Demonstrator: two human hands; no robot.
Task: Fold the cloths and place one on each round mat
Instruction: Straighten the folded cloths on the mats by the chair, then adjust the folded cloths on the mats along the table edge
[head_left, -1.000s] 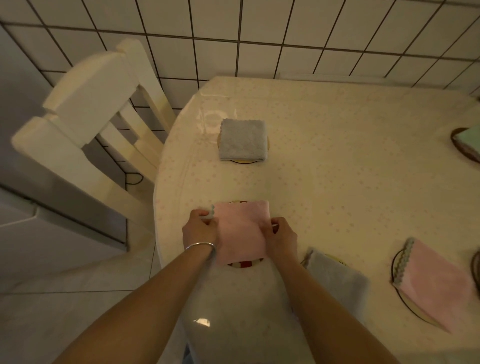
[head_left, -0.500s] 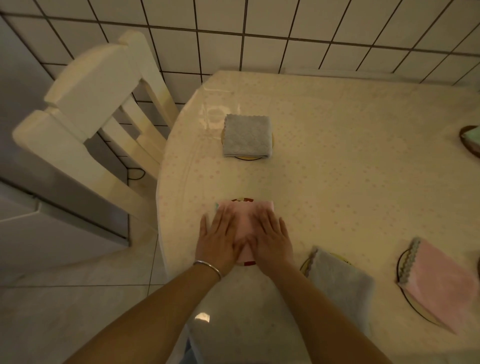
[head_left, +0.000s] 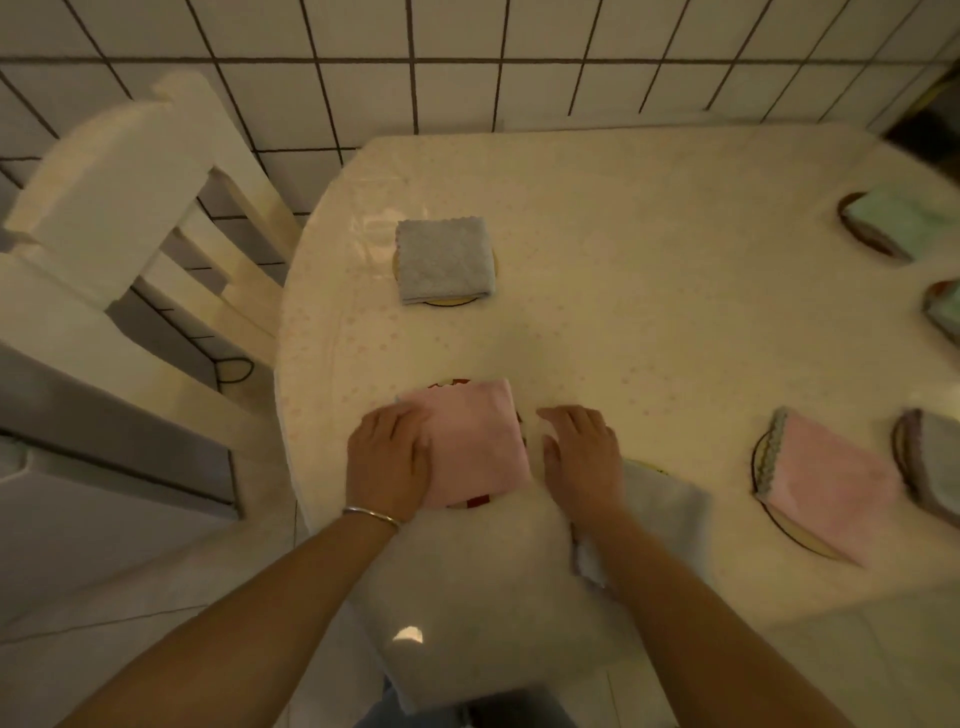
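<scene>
A folded pink cloth (head_left: 475, 441) lies on a round mat (head_left: 447, 385) near the table's front left edge. My left hand (head_left: 388, 460) rests flat on the cloth's left side, fingers apart. My right hand (head_left: 582, 454) lies flat on the table just right of the cloth, off it. A folded grey cloth (head_left: 444, 260) sits on another mat (head_left: 452, 301) farther back. By my right forearm a grey cloth (head_left: 670, 499) covers a mat. A second pink cloth (head_left: 831, 478) lies on a mat (head_left: 800, 535) at the right.
The table (head_left: 649, 312) has a pale dotted cover. More folded cloths on mats sit at the right edge: a green one (head_left: 904, 218), another green one (head_left: 948, 312), a grey one (head_left: 935, 457). A white chair (head_left: 130, 218) stands at the left against a tiled wall.
Both hands pressed flat on the pink cloth half a second ago. Now they have slid apart: the left sits on its left side, the right has moved off it onto the table.
</scene>
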